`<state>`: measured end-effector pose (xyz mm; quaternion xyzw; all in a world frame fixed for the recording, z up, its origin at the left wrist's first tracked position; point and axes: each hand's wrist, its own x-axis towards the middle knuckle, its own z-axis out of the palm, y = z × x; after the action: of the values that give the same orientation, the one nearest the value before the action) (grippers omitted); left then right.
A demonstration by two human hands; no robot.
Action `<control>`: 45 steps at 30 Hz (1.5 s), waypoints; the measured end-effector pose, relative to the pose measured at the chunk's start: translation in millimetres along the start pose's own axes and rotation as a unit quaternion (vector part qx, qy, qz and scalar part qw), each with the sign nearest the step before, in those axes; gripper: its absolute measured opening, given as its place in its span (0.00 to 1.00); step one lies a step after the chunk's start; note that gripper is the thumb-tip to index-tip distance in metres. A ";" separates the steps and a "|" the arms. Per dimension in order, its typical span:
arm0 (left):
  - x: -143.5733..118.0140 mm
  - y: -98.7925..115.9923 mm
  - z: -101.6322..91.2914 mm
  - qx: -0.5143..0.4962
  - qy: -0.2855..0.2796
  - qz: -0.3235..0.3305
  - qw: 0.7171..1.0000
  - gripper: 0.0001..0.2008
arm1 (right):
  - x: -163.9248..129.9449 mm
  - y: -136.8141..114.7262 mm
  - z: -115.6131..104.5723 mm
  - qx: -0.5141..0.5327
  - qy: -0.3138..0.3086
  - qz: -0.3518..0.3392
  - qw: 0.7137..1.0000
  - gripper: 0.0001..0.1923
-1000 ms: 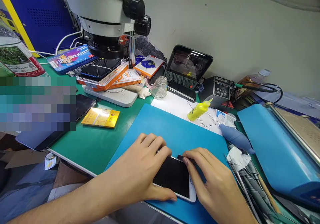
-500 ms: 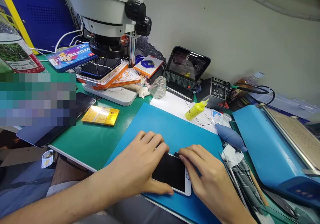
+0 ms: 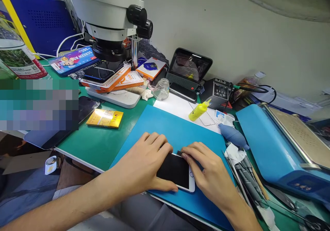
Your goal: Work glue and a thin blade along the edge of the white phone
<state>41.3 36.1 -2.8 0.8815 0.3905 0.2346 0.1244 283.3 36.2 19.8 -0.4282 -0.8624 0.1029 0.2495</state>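
Observation:
A white smartphone (image 3: 175,172) with a dark screen and a round home button lies face up on the blue mat (image 3: 165,128). My left hand (image 3: 148,165) grips its left part, thumb along the near edge and fingers over the far edge. Between the thumb and fingers of my right hand (image 3: 206,165) is pinched a small thin dark piece (image 3: 179,153), touching the phone's far long edge. Its kind is hard to make out, since my fingers cover most of it.
A yellow squeeze bottle (image 3: 198,111) lies on white paper behind the mat. Tweezers and other tools (image 3: 247,179) lie right of it, beside a blue machine (image 3: 273,148). A microscope (image 3: 108,21) stands at the back left. A yellow packet (image 3: 105,118) lies on the green table.
My right hand, with the thin dark piece, has shifted slightly left along the phone's far edge. My left hand keeps its hold. The whole view has shifted a little.

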 end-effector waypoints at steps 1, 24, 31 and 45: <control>-0.3 -0.2 0.2 0.001 0.001 0.001 1.000 0.39 | -0.5 -0.1 0.5 0.003 0.001 0.003 1.000 0.07; -7.1 1.2 1.3 0.008 -0.014 0.029 0.999 0.50 | -13.7 2.0 15.6 -0.017 -0.019 0.047 0.999 0.11; -7.5 2.1 -1.4 0.005 -0.040 0.030 0.999 0.34 | -6.8 5.6 -6.9 0.077 -0.073 0.095 0.990 0.14; -4.9 2.1 -1.0 0.004 -0.011 0.046 0.999 0.33 | 69.5 101.4 -16.7 0.048 0.123 0.254 0.958 0.25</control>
<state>39.3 31.2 -2.7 0.9015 0.3494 0.2284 0.1142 326.3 152.6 18.2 -0.6300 -0.6818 0.1511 0.3397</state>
